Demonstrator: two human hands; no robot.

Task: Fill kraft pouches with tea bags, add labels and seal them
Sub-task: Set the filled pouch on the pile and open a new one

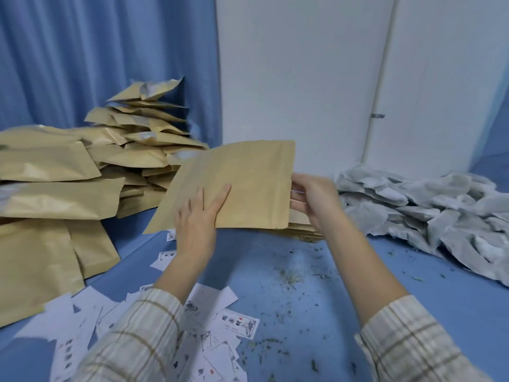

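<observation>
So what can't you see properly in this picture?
- Head view: whether the held pouch holds anything; its paper hides the inside.
- The flat pouch stack: mostly behind the pouch and right hand.
- Label print: too small.
- Left hand thumb: under the pouch.

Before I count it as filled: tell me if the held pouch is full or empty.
Looks empty: the pouch is flat between the left hand and right hand.
</observation>
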